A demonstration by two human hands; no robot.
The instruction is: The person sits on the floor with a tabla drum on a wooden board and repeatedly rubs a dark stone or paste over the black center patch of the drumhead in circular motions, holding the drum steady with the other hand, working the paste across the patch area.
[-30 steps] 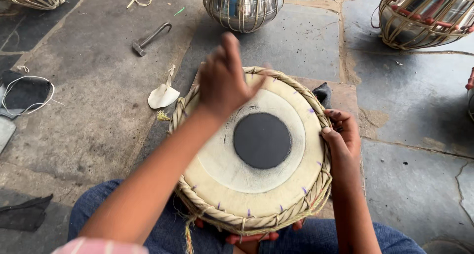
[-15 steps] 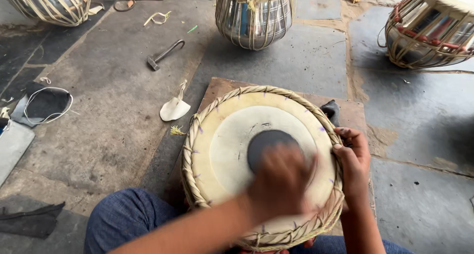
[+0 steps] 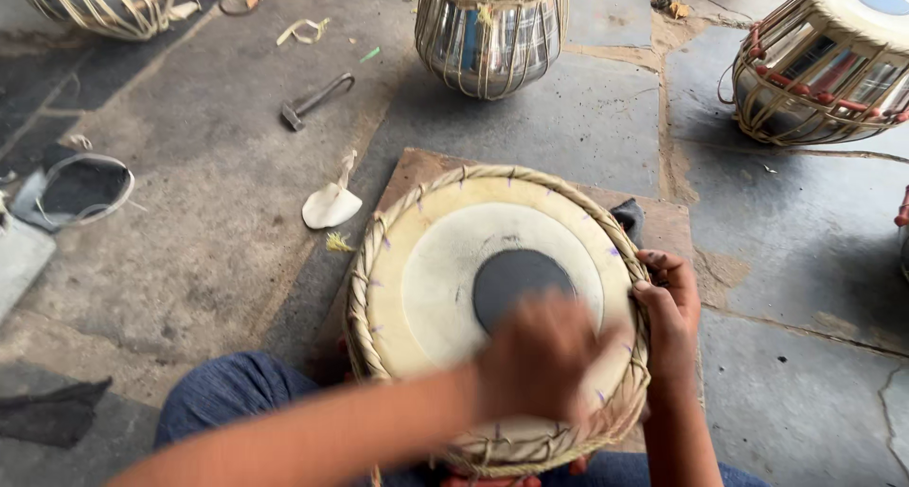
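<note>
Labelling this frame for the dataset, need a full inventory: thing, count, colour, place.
drum in lap: 1, cream skin with black centre disc, braided straw-coloured rim, centre foreground
metal-bodied drums: 3, shiny silver with tan lacing; top left, top centre, top right (this one with red trim)
board: 1, brown, under the lap drum
hammer: 1, dark metal, floor upper left
pale scrap: 1, off-white, floor left of the board
ring: 1, pale hoop on dark patch, far left
dark cloth: 1, black, bottom left
stone floor: grey slabs
left hand: blurred, over the drum skin near the black disc
right hand: gripping the drum's right rim
</note>
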